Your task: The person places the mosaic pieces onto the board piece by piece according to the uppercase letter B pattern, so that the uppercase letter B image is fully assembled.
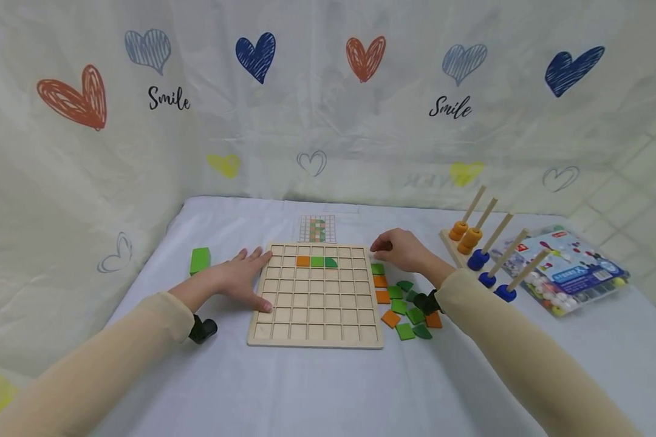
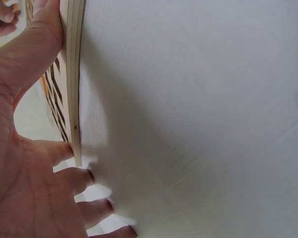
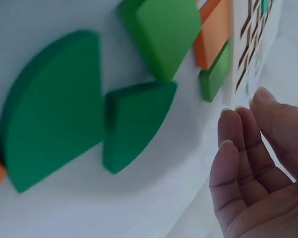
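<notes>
A wooden grid board point(image 1: 317, 332) lies on the table. In one of its upper rows sit an orange square point(image 1: 303, 261), a green square point(image 1: 317, 261) and a dark green quarter-circle tile point(image 1: 331, 262). My left hand point(image 1: 240, 281) is spread over the board's left edge, thumb on the rim and the outer fingertips on the cloth in the left wrist view. Just off the board's upper right corner hovers my right hand point(image 1: 401, 250). Its fingers point(image 3: 228, 163) are loosely bent with the thumb near the index finger, and no tile shows between them.
Loose orange, green and dark green tiles point(image 1: 398, 306) lie right of the board. A pattern card point(image 1: 317, 229) is behind it. A green block point(image 1: 200, 260) stands at left. Farther right are a peg stand point(image 1: 452, 247) with orange and blue beads and a clear bead box point(image 1: 574, 267).
</notes>
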